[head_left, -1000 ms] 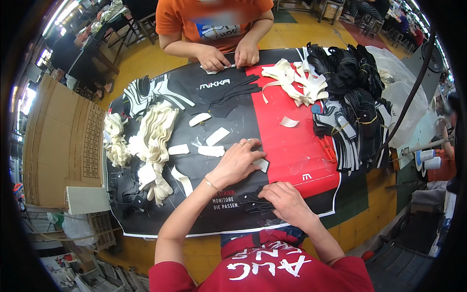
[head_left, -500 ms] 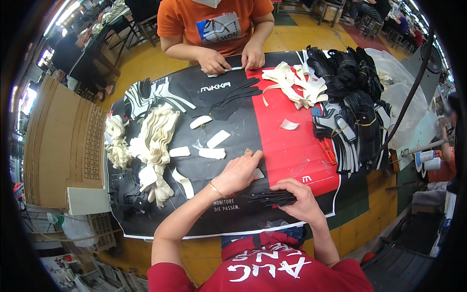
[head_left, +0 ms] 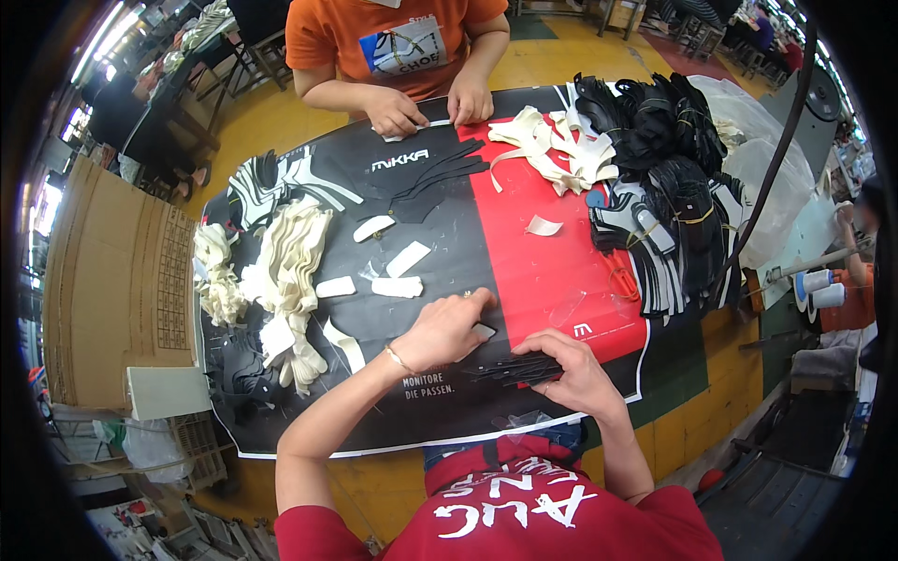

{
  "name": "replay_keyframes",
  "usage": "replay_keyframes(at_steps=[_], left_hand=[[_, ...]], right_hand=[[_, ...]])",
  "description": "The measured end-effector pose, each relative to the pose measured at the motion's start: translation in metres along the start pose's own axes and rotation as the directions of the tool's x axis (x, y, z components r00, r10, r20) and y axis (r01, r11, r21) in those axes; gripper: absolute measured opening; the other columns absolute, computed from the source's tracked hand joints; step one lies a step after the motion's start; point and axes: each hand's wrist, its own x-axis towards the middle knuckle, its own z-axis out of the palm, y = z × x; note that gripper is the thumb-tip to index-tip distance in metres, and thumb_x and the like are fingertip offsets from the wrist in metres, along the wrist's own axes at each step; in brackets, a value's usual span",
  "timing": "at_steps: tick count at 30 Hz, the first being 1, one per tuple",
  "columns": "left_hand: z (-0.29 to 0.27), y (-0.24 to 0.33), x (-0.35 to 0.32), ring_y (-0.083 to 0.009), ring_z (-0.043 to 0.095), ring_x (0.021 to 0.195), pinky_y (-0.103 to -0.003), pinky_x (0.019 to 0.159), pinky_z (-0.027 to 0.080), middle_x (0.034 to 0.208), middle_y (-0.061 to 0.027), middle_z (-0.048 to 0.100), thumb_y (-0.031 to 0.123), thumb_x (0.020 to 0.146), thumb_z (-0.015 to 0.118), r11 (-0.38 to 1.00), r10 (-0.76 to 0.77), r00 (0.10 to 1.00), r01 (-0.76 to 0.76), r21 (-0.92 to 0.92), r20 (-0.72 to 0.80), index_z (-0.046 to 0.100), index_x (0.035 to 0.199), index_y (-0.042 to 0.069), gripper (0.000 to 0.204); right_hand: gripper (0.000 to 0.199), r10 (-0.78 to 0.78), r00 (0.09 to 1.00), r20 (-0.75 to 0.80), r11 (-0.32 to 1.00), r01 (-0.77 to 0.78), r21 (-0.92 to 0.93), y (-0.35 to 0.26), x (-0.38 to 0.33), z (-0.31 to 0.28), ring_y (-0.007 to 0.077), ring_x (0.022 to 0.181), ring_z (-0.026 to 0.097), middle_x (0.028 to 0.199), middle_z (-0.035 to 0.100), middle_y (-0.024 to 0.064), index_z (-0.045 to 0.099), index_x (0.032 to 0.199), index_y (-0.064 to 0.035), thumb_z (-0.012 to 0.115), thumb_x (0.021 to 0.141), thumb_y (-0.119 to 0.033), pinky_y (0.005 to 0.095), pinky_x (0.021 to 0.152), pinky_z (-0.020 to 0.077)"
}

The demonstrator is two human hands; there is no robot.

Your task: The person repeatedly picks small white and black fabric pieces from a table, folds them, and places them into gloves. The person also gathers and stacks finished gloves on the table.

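My right hand (head_left: 568, 376) is closed on a stack of thin black strips (head_left: 513, 370), held low over the table near its front edge. Just left of it, my left hand (head_left: 447, 329) bends over the black part of the table cover with its fingers curled. A small pale piece (head_left: 484, 332) shows beside those fingers; whatever they grip is hidden. Several white fabric pieces (head_left: 398, 287) lie beyond my left hand. Closer to my left wrist rests a curved cream strip (head_left: 344, 346).
Cream fabric pieces (head_left: 290, 252) are heaped at the left, with black-and-white ones (head_left: 281, 192) behind. Black bundles (head_left: 687, 210) fill the right, beside orange-handled scissors (head_left: 620, 278). Across the table, a co-worker's hands (head_left: 398, 114) handle a white strip. A cardboard panel (head_left: 108, 290) stands left.
The whole view has shifted slightly, moving the table a little left and up. My left fingers have moved slightly around the pale piece; my right hand keeps hold of the black strips.
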Motion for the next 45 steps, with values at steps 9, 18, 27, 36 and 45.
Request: replay_keyframes(at_steps=[9,18,27,36,45], left_hand=[[0.019,-0.007,-0.027,-0.0145,0.071,0.09,-0.027,0.08,0.057,0.1,-0.0066,0.073,0.011,0.096,0.067,0.601,-0.302,0.95,0.121,-0.79,-0.084,0.07,0.101,-0.005,0.016],[0.056,-0.028,-0.055,-0.0208,0.058,0.12,-0.036,0.102,0.044,0.123,-0.0119,0.066,0.018,0.104,0.054,0.883,-0.139,0.859,-0.117,-0.454,-0.492,0.071,0.105,0.0,0.025],[0.073,-0.019,-0.039,-0.027,0.055,0.124,-0.039,0.107,0.04,0.13,-0.0196,0.058,0.057,0.099,0.052,0.806,-0.281,0.676,-0.219,-0.55,-0.681,0.047,0.137,-0.005,0.073],[0.083,0.001,-0.023,-0.021,0.066,0.1,-0.033,0.089,0.049,0.106,-0.0124,0.069,0.007,0.088,0.068,0.939,-0.238,0.443,-0.122,-0.321,-0.864,0.062,0.114,0.0,0.027],[0.084,-0.005,-0.026,-0.0129,0.063,0.099,-0.026,0.088,0.049,0.113,-0.0105,0.068,-0.001,0.099,0.054,0.676,-0.443,0.547,-0.316,-0.665,-0.71,0.058,0.123,-0.004,0.024]], right_hand=[[0.065,0.069,0.997,0.046,0.998,-0.069,0.004,-0.003,0.019,0.013,0.0311,0.104,0.062,0.111,0.064,0.0088,0.058,0.129,-0.0049,0.076,0.067,0.004,0.0421,0.092,0.0487],[0.05,0.048,0.994,0.098,0.957,-0.018,-0.289,0.001,0.059,0.026,0.0296,0.108,0.059,0.109,0.061,0.008,0.068,0.117,-0.0106,0.079,0.069,-0.004,0.0432,0.093,0.0461],[0.069,-0.016,0.992,0.124,0.976,0.042,-0.213,0.007,0.092,0.043,0.0314,0.117,0.058,0.119,0.063,0.0116,0.053,0.133,-0.0112,0.082,0.07,-0.011,0.0445,0.099,0.0428],[0.09,-0.154,0.982,0.111,0.95,0.178,-0.255,0.025,0.078,0.035,0.0296,0.11,0.061,0.117,0.066,0.011,0.041,0.148,-0.0095,0.082,0.068,-0.006,0.0413,0.096,0.045],[0.081,-0.155,0.987,0.047,0.948,0.162,-0.273,0.033,0.075,0.039,0.0293,0.107,0.062,0.118,0.066,0.0115,0.049,0.142,-0.0075,0.083,0.069,-0.008,0.0407,0.097,0.0453]])
